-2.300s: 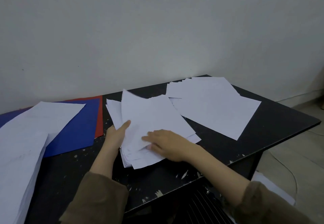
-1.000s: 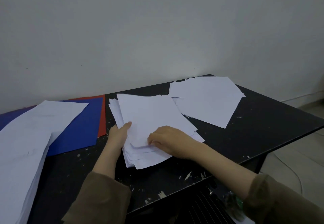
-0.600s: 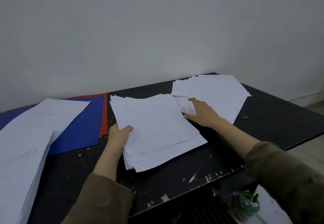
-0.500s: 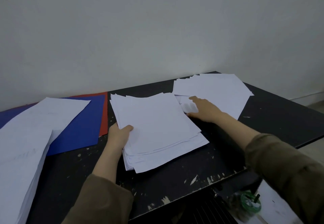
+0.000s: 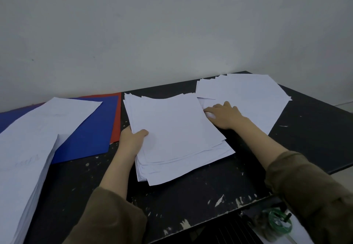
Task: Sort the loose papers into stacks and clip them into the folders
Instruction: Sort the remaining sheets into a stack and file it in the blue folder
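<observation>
A thick stack of white papers (image 5: 177, 129) lies in the middle of the black table (image 5: 191, 196). My left hand (image 5: 132, 140) grips its left edge, thumb on top of the sheets. A looser spread of white sheets (image 5: 254, 94) lies at the back right. My right hand (image 5: 223, 114) rests on the near edge of that spread, fingers spread over a sheet beside the middle stack. A blue folder (image 5: 91, 131) lies on a red folder (image 5: 116, 121) at the left, partly covered by another sheet pile (image 5: 34, 132).
A tall pile of white paper (image 5: 23, 186) fills the near left corner. The grey wall stands right behind the table. Below the table's front edge a green round object (image 5: 278, 222) and dark slats show. The table's right edge drops to the floor.
My right hand left the middle stack and reached right onto the far spread of sheets. The middle stack now lies squarer. My left hand stays on its left edge.
</observation>
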